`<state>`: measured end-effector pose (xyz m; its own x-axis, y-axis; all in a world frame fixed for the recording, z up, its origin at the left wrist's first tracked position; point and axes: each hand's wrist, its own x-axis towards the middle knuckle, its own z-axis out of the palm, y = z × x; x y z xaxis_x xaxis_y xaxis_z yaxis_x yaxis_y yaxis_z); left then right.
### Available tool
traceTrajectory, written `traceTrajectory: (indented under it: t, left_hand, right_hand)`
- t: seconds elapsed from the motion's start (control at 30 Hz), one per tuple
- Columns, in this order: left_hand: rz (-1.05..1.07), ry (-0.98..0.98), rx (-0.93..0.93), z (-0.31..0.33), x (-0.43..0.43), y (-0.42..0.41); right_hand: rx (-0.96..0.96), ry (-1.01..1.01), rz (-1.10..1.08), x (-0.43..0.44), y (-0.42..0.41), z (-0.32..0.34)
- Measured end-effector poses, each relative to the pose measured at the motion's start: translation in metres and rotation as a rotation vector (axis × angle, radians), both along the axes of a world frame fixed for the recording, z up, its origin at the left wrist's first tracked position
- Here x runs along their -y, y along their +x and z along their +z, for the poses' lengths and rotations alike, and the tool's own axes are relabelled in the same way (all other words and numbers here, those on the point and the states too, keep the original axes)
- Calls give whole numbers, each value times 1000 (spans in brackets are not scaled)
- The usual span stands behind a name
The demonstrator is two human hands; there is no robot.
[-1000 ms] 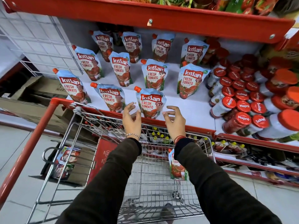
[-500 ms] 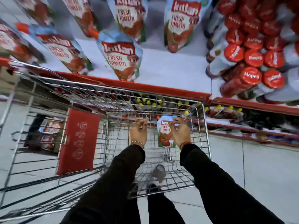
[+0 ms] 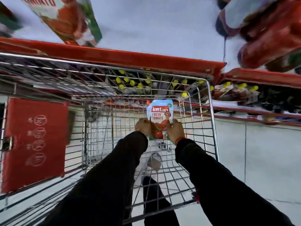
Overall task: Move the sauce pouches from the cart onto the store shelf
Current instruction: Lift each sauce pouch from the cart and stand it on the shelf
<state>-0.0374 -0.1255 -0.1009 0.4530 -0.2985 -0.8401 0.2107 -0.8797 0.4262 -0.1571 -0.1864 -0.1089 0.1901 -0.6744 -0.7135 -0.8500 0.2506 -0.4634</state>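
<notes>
Deep inside the wire cart (image 3: 211, 121) stands one pale blue sauce pouch (image 3: 160, 112) marked "Fresh Tomato". My left hand (image 3: 143, 127) grips its lower left side and my right hand (image 3: 176, 132) grips its lower right side, so both hold it upright. Above the cart runs the white store shelf (image 3: 154, 30) with a red front lip. A blurred pouch (image 3: 70, 22) of the same kind stands on it at upper left.
Red-capped jars (image 3: 263, 30) crowd the shelf's right end. A red panel (image 3: 34, 144) hangs on the cart's left side. Yellow-capped bottles (image 3: 130, 82) fill a lower shelf behind the cart. Grey floor tiles lie to the right.
My head has tilted further down and closer, so the shelf has slid up out of view. Both hands went from the shelf edge down into the cart and closed on the pouch.
</notes>
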Motion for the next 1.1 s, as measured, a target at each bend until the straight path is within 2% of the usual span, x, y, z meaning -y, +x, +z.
traceTrajectory:
  t: [0.13,0.2,0.37,0.57,0.7,0.9,1.0,1.1]
  left_hand:
    - [243,-18,-71,-15,-1,7]
    - [219,-18,-84,-18,-3,6]
    - [250,-11,55,-23,-7,0]
    - [306,-52,14,-52,-27,6]
    - [326,-145,63,11,-33,6]
    - [322,-296,120,59,-53,14]
    - [301,-377,235,126,-54,10]
    - [261,-459,370,169,-56,10]
  right_hand:
    - [-32,-18,-63,3,5,6]
    - [-32,-71,-81,2,6,9]
    - [-24,-114,-141,-2,7,12]
    - [5,-122,-175,-7,5,35]
    - [103,-124,-206,-18,4,67]
    - [220,-203,-187,-31,4,136]
    - [293,-237,-221,-36,5,168]
    - [362,-270,-258,-37,6,204]
